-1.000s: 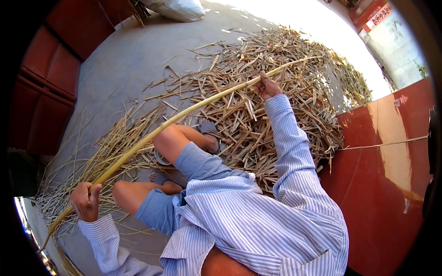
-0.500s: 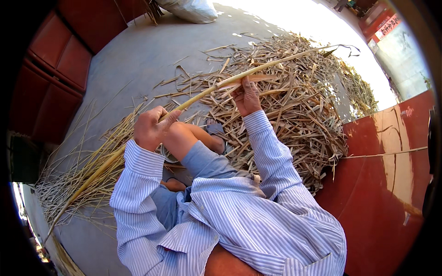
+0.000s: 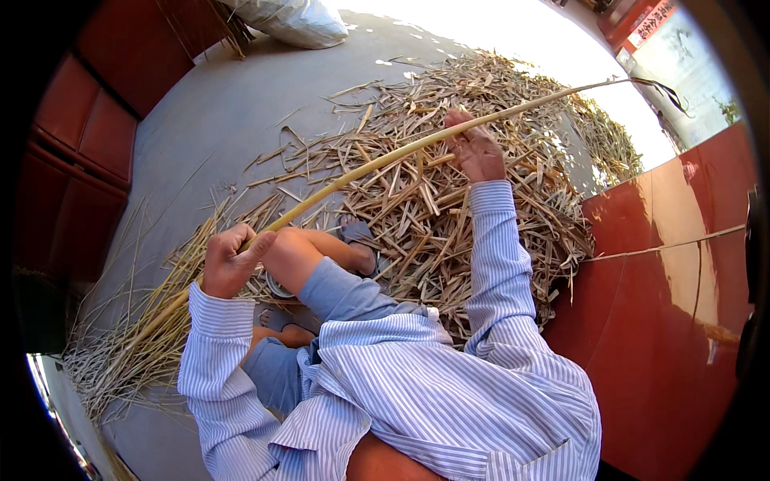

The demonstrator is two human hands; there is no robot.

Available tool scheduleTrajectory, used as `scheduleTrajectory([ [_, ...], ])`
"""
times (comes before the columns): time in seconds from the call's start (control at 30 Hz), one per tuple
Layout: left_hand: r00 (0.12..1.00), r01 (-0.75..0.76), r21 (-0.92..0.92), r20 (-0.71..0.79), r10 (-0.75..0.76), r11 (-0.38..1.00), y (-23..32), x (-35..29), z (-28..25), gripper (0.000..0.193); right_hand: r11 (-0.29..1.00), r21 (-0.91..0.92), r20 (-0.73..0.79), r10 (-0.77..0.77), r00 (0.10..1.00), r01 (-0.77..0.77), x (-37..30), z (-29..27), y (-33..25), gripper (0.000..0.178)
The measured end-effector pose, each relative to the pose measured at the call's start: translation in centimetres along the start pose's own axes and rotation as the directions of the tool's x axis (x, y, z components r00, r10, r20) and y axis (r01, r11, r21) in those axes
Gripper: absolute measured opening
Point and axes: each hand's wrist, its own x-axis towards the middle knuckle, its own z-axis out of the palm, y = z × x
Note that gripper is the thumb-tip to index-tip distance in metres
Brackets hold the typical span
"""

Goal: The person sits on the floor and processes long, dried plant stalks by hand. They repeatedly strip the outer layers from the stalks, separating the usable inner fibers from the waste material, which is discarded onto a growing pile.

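A long, smooth, yellowish plant stalk [image 3: 353,175] runs slantwise across the view, from the lower left to a thin tip with a dark dry leaf [image 3: 667,94] at the upper right. My left hand [image 3: 228,258] is closed round its thicker part, close to my bent knee. Farther along, my right hand [image 3: 479,152] is by the stalk, with fingers stretched out beyond it; whether they touch it I cannot tell. Under that hand spreads a big heap of dry husks and leaf strips [image 3: 449,216]. A bundle of slim stalks [image 3: 144,337] lies at my left.
Red cabinets [image 3: 84,128] stand along the left side. A white sack [image 3: 293,22] sits at the far end of the grey floor [image 3: 233,112]. On the right is a glossy red panel [image 3: 666,321] with a thin cord across it. My sandalled feet [image 3: 357,236] rest beside the heap.
My right hand has moved right along the stalk and its fingers have opened out. The pale strip of husk beside it no longer shows there. My left hand has shifted left and slightly down.
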Motion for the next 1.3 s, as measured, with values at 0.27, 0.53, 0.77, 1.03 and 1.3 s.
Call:
scheduleTrajectory([
  [0.27,0.990,0.140,0.067,-0.023,-0.139,0.988,-3.6,-4.4,-3.4,0.047,0.993,-0.047,0.009,-0.108,0.994,0.108,2.6,-2.9,-1.3,0.035],
  [0.53,0.960,0.280,0.126,-0.015,-0.281,0.952,-6.7,-10.7,-6.7,0.053,0.996,0.089,0.078,0.010,0.997,-0.017,2.8,1.1,1.5,0.036],
  [0.77,0.949,0.161,0.487,-0.315,0.000,0.859,-5.6,-14.1,-5.8,0.047,0.994,-0.071,-0.109,0.076,0.991,-0.084,3.5,2.9,3.5,0.023],
  [1.03,0.851,0.021,0.789,-0.336,0.404,0.613,-1.7,-13.7,-5.6,0.036,0.967,-0.152,-0.264,0.159,0.951,-0.203,4.2,1.7,5.9,0.017],
  [1.3,0.887,-0.096,0.687,-0.270,0.375,0.721,2.0,-3.2,0.1,0.030,0.977,-0.065,-0.166,0.190,0.968,-0.203,-0.8,9.4,12.2,0.015],
])
